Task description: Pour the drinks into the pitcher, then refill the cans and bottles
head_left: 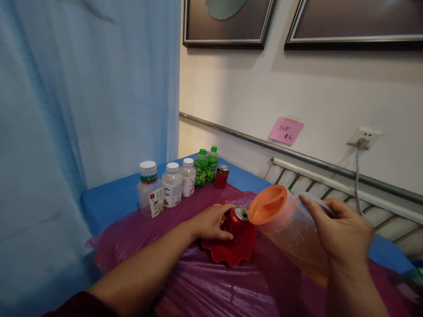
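Observation:
My left hand [214, 223] is wrapped round a red drink can [236, 220], whose opened silver top faces up. The can stands in a red dish with a wavy rim [231, 256]. By its handle, my right hand [342, 229] grips a clear plastic pitcher [294, 242] with an orange lid [268, 203]. The pitcher is tilted toward the can, its lid close beside the can's top. Amber liquid lies inside the pitcher. I cannot make out any stream between the two.
Behind my left hand stand a large clear jar [147, 191], two white-capped bottles [172, 185], two green bottles [200, 169] and another red can [221, 177]. Purple plastic sheeting [198, 286] covers the blue table [109, 198]. A radiator [317, 185] and a plugged-in cord [357, 176] are at right.

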`<state>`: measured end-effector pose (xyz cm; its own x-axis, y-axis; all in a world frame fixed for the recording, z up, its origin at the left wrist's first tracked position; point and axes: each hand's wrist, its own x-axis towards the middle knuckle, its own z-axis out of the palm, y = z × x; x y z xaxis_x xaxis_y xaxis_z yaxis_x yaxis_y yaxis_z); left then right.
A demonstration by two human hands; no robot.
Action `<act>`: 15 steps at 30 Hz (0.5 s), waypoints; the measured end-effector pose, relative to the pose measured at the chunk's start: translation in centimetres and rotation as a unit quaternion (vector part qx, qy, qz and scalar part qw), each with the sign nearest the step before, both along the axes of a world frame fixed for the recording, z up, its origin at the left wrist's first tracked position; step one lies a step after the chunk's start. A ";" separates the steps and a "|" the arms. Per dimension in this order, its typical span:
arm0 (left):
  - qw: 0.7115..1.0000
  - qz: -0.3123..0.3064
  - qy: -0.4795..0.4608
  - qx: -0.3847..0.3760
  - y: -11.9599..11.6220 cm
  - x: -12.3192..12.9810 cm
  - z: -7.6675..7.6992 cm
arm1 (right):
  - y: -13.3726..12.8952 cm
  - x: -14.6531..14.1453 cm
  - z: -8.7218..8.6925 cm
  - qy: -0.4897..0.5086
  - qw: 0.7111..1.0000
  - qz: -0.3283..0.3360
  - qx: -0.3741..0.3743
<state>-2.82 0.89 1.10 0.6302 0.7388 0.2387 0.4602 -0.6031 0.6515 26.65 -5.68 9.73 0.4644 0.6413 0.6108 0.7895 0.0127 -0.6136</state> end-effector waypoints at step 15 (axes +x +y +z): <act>1.000 -0.008 0.003 -0.004 0.0 -0.1 0.0 | 0.1 0.0 0.0 0.002 1.000 -0.004 0.006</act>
<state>-2.88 0.92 1.11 0.6439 0.7300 0.2293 0.4533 -0.6053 0.6543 26.67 -5.61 9.72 0.4719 0.6303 0.6165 0.7877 0.0126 -0.6159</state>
